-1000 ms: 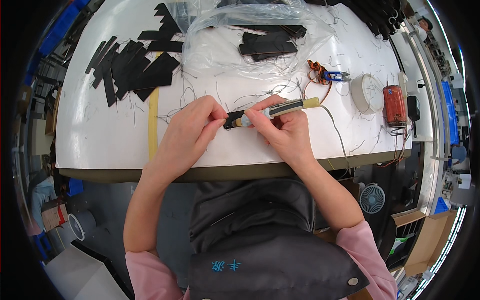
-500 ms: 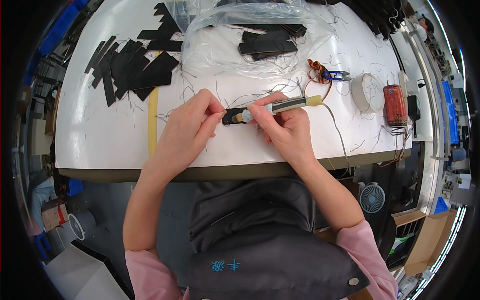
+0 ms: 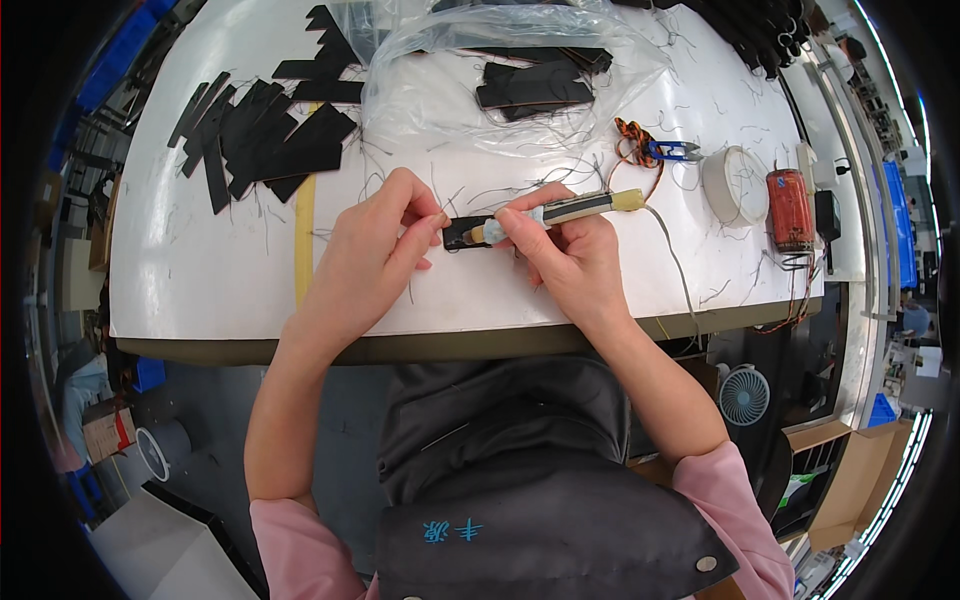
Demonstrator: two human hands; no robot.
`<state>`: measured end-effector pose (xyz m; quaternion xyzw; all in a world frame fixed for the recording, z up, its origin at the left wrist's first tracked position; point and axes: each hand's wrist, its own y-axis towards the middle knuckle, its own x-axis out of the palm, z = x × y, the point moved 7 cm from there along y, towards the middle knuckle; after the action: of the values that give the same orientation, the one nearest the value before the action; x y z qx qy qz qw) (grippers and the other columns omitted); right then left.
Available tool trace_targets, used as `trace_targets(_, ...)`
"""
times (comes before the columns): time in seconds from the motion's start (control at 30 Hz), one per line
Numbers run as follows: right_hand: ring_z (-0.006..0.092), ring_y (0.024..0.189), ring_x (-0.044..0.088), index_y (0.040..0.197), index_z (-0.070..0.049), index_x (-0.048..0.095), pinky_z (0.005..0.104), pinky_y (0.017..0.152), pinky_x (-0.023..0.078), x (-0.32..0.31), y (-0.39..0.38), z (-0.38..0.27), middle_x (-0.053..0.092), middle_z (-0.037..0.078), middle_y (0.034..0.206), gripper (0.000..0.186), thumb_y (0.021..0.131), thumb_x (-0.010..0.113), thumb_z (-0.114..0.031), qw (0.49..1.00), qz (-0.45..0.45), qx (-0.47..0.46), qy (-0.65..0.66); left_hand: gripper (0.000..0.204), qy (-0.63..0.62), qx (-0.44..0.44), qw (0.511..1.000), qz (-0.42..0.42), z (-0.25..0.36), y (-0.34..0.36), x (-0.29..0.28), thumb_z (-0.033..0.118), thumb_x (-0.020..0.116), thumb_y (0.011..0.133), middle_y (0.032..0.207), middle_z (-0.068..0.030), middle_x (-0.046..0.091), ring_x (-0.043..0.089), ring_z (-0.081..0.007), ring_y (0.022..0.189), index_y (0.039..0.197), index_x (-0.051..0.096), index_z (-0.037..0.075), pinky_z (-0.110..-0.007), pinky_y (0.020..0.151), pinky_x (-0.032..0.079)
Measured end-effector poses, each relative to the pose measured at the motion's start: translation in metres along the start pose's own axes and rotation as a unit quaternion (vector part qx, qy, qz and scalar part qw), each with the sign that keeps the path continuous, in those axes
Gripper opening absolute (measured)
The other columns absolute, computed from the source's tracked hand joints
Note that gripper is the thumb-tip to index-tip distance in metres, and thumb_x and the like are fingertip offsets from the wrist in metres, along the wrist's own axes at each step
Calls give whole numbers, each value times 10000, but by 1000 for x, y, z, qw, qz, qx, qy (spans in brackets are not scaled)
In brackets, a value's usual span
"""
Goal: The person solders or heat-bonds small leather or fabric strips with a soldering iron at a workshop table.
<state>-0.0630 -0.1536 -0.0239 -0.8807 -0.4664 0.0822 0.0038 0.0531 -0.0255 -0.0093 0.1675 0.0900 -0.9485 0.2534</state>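
A small black strip (image 3: pixel 457 234) lies flat on the white table top between my hands. My right hand (image 3: pixel 568 245) grips a corded pen-shaped tool (image 3: pixel 580 207), wrapped in pale and yellowish tape, like a pen. Its tip meets the strip or hovers just over it; I cannot tell which. At the strip's left end, my left hand (image 3: pixel 385 245) is closed in a pinch of thumb and forefinger. What it pinches, perhaps a thread or the strip's edge, is too small to make out. My right fingers cover the strip's right end.
Black cut pieces (image 3: pixel 260 135) are heaped at the left. Behind my hands lies a clear plastic bag (image 3: pixel 430 110) with more pieces. Blue thread snips (image 3: pixel 675 151), a tape roll (image 3: pixel 735 187) and a red wired device (image 3: pixel 790 210) stand right. Loose threads litter the table.
My left fingertips have shifted slightly up and left at the strip's end. My right hand and the tool have hardly moved.
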Motion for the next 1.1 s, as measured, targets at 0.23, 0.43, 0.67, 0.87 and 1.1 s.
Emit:
trace_targets(0.23,32,453,487,882,-4,613,193,420,348,-3,0,3,596,22,609,243,925,635,-241,998,17,1,58,94,86,77,991,74,10,2,1,45,596,882,879,-47,587,541,-77,705,941,530,12,-232,578,443)
trace_targets(0.43,39,492,510,923,-7,593,188,433,379,-2,0,3,595,27,645,245,949,599,-250,998,8,3,59,89,202,114,972,49,14,7,9,63,615,859,802,-94,601,601,-227,666,849,539,18,-322,595,447)
trace_targets(0.67,26,462,473,871,5,666,192,422,349,0,2,2,603,0,618,226,908,656,-217,998,13,-20,50,93,128,84,986,69,8,7,1,71,592,885,714,-85,604,567,-181,627,868,535,0,-296,568,425)
trace_targets(0.87,25,458,469,860,0,683,199,429,348,0,1,-1,590,-9,609,219,891,677,-217,1000,0,-4,16,105,137,85,985,58,8,7,0,91,580,903,730,-54,614,547,-109,633,878,541,-3,-247,554,412)
trace_targets(1.1,20,452,468,869,-13,692,204,427,341,1,1,0,587,-8,602,212,886,684,-225,1000,-4,-5,3,91,124,90,987,57,7,7,0,81,564,908,729,-51,610,539,-104,629,890,535,-4,-245,552,410)
